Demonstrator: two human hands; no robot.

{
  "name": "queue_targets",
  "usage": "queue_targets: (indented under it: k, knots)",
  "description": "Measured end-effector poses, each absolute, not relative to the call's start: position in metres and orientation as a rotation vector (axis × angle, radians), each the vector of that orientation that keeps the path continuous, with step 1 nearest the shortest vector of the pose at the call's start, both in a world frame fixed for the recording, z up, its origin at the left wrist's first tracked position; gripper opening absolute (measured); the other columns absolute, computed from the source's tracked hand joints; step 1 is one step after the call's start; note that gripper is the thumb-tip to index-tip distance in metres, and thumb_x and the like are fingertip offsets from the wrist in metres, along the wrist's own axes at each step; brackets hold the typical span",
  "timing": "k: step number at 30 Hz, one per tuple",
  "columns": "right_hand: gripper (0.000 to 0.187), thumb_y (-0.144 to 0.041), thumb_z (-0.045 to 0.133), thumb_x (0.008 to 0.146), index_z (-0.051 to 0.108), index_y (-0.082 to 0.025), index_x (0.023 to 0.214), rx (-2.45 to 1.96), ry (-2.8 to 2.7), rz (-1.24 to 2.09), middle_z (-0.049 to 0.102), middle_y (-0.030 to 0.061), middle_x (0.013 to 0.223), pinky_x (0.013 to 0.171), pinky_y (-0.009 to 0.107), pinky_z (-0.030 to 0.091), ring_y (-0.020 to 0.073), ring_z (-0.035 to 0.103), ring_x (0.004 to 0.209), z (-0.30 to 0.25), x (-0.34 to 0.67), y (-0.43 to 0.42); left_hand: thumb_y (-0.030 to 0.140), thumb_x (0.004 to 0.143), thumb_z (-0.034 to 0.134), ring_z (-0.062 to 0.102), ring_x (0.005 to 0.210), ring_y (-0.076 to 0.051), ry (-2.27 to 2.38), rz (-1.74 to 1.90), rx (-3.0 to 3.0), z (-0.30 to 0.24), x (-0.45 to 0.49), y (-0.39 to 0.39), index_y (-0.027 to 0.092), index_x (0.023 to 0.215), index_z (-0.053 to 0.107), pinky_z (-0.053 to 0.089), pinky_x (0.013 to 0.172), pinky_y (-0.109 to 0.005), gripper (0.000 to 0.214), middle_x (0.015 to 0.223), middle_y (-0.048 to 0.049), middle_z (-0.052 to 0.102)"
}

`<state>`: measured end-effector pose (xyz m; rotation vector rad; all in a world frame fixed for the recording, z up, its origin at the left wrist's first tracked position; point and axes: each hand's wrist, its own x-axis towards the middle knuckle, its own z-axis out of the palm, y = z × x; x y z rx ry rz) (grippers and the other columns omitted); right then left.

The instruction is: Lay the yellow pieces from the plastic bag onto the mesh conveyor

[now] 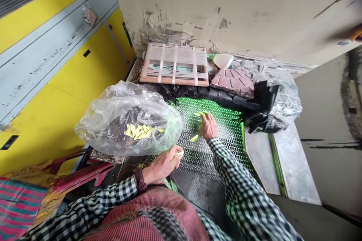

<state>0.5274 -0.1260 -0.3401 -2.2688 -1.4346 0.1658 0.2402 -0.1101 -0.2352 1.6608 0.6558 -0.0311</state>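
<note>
My left hand (166,162) is closed, with a pale yellow-green wedge-shaped piece (179,153) between its thumb and fingers, just in front of a clear plastic bag (98,131). My right hand (208,126) reaches over a metal mesh belt (195,162), and its fingertips close on another yellow-green wedge (199,113). A loose wedge (194,138) lies on the mesh to the left of that wrist. Several similar wedges (138,131) lie in the wide-open bag to the left of the belt.
Behind the belt are a wooden frame wound with white strands (175,64), a pinkish patterned block (233,82) and crumpled black and clear plastic (283,94). Yellow panels (70,67) stand on the left. A metal plate (294,165) borders the belt's right side.
</note>
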Motion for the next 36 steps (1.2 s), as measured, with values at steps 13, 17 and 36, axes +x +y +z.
queue_targets:
  k: [13,17,36]
  knots:
    - [0.043,-0.056,0.053,0.095,0.068,-0.015,0.098,-2.473,-0.878,0.471,0.073,0.0114,0.089,0.062,0.034,0.042,0.0216,0.059,0.070,-0.306,0.543,-0.175,0.046,0.107,0.043,0.047,0.062,-0.012,0.687,-0.008,1.540,-0.232,0.230,-0.110,0.017,0.084,0.067,0.036,0.064,-0.027,0.044,0.082,-0.0036,0.072]
    - [0.042,-0.055,0.051,0.097,0.065,-0.017,0.110,-2.237,-0.829,0.706,0.072,0.0094,0.097,0.069,0.034,0.047,0.0213,0.062,0.079,-0.282,0.510,-0.203,0.050,0.104,0.049,0.040,0.053,-0.011,0.713,-0.002,1.404,-0.243,0.251,-0.120,0.018,0.099,0.061,0.031,0.053,-0.025,0.034,0.081,-0.0011,0.073]
    - [0.039,-0.054,0.046,0.102,0.063,-0.020,0.106,-2.184,-0.866,0.613,0.061,0.0007,0.075,0.057,0.029,0.034,0.0165,0.050,0.061,-0.301,0.462,-0.250,0.029,0.092,0.064,0.051,0.055,-0.007,0.990,0.028,0.433,-0.274,0.285,-0.144,0.014,0.100,0.062,0.032,0.046,-0.018,0.018,0.082,-0.0022,0.061]
